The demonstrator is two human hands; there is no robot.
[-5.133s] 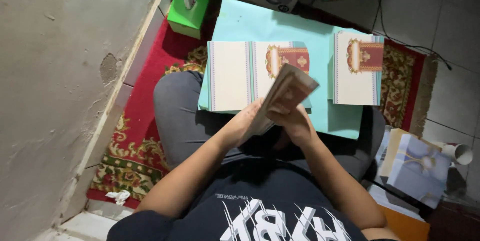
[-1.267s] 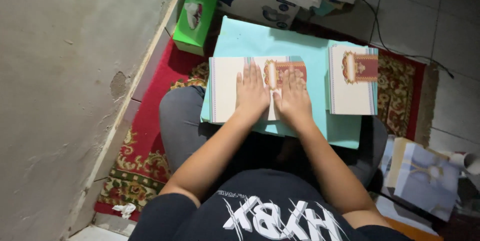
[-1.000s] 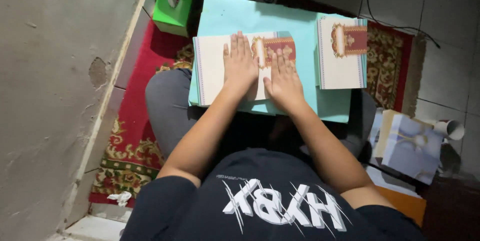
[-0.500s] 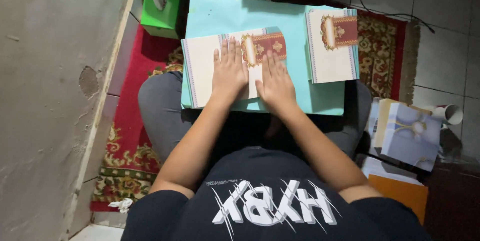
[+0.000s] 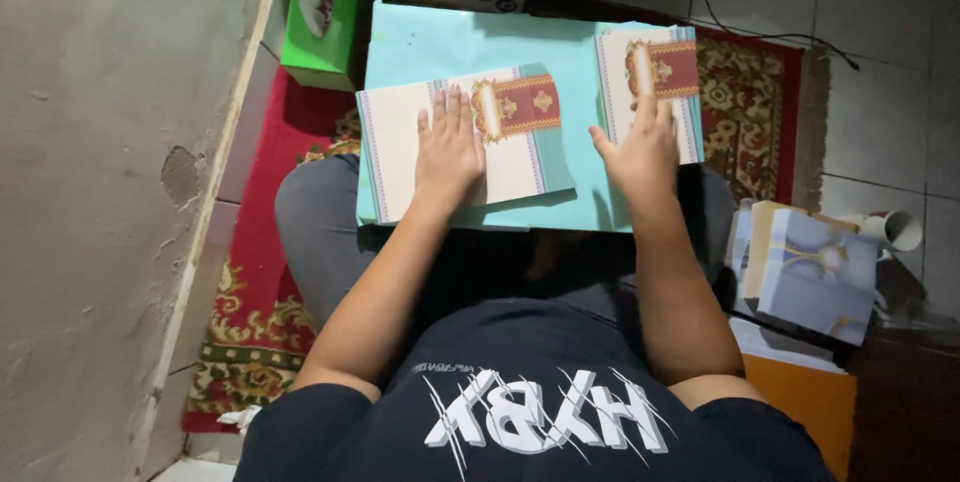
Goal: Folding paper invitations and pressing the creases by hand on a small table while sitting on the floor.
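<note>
Head view, hands flat, left hand (image 5: 447,154) on card (image 5: 462,139), right hand (image 5: 646,150) on stack (image 5: 655,77)

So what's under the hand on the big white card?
The left hand lies flat on a white card with a red and gold panel. Under the card is a light blue board resting on the person's lap. The card's part beneath the palm is covered.
</note>
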